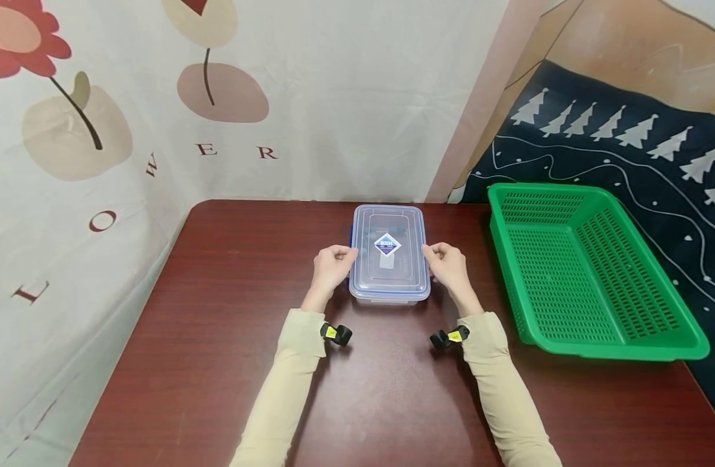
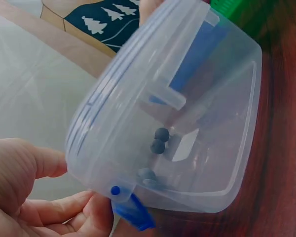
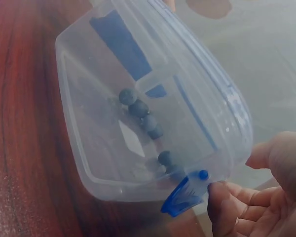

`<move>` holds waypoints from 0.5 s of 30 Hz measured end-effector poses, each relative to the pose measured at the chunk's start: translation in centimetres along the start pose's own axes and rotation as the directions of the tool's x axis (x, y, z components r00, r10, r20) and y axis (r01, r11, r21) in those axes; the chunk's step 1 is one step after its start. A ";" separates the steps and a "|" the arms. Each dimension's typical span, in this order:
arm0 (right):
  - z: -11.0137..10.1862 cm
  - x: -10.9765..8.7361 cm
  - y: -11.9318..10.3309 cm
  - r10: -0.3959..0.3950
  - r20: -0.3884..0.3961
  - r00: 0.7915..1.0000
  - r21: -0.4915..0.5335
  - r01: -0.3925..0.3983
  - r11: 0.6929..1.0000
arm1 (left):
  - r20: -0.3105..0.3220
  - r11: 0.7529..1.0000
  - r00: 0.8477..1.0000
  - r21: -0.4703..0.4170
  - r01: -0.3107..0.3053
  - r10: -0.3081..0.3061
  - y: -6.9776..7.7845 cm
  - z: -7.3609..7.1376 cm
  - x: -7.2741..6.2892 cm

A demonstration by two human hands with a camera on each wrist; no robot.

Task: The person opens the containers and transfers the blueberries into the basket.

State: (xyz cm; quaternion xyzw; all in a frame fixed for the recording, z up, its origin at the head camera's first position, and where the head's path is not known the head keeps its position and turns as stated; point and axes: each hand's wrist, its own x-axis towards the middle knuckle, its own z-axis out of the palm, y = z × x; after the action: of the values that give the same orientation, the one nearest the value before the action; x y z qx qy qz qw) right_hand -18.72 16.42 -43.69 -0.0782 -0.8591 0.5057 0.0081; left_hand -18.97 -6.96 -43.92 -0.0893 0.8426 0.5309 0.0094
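A clear plastic food container (image 1: 386, 301) stands on the table with its translucent, blue-edged lid (image 1: 392, 224) on top. My left hand (image 1: 331, 269) pinches the lid's left edge between thumb and fingers. On the opposite side my right hand (image 1: 448, 266) pinches the right edge in the same way. Beside the left fingers, a blue side latch (image 2: 134, 213) hangs swung outward; another blue latch (image 3: 183, 196) sticks out near the right fingers. Several small dark round things, looking like blueberries (image 3: 138, 109), lie inside, blurred through the plastic.
A green perforated basket (image 1: 567, 279) stands at the right of the brown table (image 1: 229, 337). Behind the table hangs a pale curtain (image 1: 345, 97) with flower prints. A dark blue cloth (image 1: 625, 155) with white trees lies beyond the basket.
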 end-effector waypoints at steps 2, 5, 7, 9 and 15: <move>-0.1 -0.1 -0.2 0.000 0.002 1.000 -0.028 0.000 1.000 | 0.023 0.999 0.999 -0.017 0.027 -0.027 0.2 -0.1 0.0; -0.1 -0.2 -0.4 0.000 0.007 1.000 -0.049 0.000 0.999 | 0.049 0.998 0.998 -0.033 0.052 -0.050 0.4 -0.3 -0.1; -0.1 -0.2 -0.4 -0.009 0.003 1.000 -0.058 0.009 0.998 | 0.061 0.998 0.997 -0.037 0.058 -0.055 0.5 -0.4 -0.1; -0.1 -0.1 -0.4 -0.018 -0.003 1.000 -0.068 0.018 0.998 | 0.064 0.998 0.997 -0.036 0.055 -0.053 0.5 -0.5 -0.1; -0.2 -0.2 -0.7 -0.032 -0.011 0.999 -0.081 0.031 0.996 | 0.059 0.999 0.997 -0.022 0.042 -0.041 0.7 -0.6 -0.2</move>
State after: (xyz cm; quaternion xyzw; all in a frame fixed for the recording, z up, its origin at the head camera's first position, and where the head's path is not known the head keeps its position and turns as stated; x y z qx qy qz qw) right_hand -18.59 16.23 -42.98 -0.0682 -0.8800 0.4697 0.0180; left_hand -18.85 -7.20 -42.99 -0.0912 0.8337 0.5428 0.0440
